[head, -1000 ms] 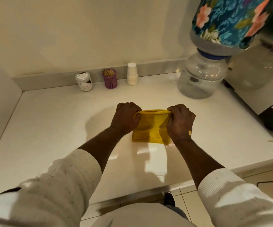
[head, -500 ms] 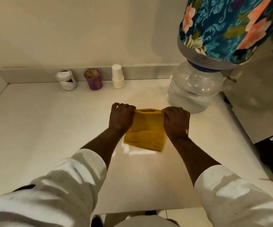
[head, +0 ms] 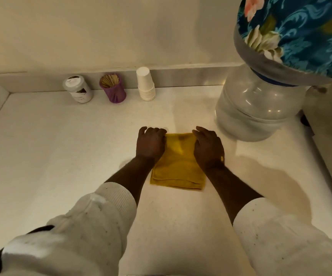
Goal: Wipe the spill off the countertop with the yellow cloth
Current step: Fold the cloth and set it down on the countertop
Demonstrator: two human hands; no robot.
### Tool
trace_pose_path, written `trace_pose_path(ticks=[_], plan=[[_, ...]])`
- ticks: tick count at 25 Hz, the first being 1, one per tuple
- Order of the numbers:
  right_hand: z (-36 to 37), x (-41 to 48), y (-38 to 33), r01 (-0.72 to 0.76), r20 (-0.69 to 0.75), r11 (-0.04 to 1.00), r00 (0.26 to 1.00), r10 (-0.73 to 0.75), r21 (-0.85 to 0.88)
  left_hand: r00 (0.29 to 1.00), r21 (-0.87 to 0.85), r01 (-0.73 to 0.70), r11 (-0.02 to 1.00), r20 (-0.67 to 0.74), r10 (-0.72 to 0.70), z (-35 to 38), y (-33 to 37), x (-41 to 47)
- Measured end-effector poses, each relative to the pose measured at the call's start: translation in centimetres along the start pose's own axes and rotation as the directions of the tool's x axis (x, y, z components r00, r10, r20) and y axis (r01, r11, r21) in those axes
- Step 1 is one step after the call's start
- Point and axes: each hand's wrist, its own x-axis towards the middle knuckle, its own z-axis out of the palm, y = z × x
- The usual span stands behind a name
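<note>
My left hand (head: 151,143) and right hand (head: 208,147) press flat, fingers spread and gripping nothing, on the folded yellow terry cloth (head: 178,166) mid white worktop (head: 61,148); no spill is visible, so wiping looks nearly finished

1. No text, brand or number can be read anywhere in the frame.
2. The small white jar (head: 78,89), at the upper left against the back wall, carries a label on its lid and side, with a dark diamond-shaped mark, but the printing is too blurred to make out.
</note>
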Motion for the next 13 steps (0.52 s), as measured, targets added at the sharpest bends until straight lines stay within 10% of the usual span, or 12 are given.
trace_pose_path(ticks=[13], plan=[[5.9,-1.4,-0.2,0.05,0.379,0.988,0.925,0.009,-0.144,0.955,-0.117,-0.258,0.959,0.121,0.272,5.5,-1.2,-2.0]])
